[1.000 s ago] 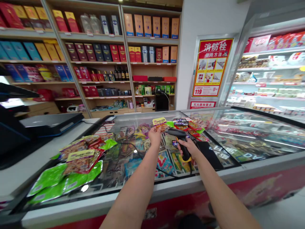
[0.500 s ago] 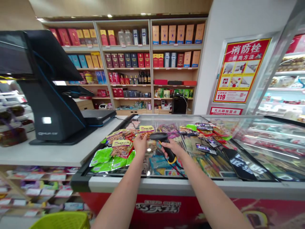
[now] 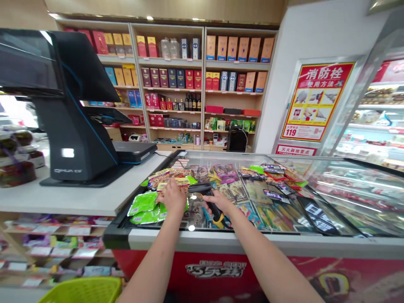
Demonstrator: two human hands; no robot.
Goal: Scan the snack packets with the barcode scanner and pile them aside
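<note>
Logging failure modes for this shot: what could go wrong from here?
1. The left hand is at the overlapping packet pile on the glass-topped chest; a nudge might slide packets out of place.
2. The right hand holds the scanner close to the left hand, so they could bump.
3. More packets lie further right on the same glass; the two groups might get mixed.

Bright light throws 2 round glare spots near and pale streaks right across the freezer glass, edges stretched.
</note>
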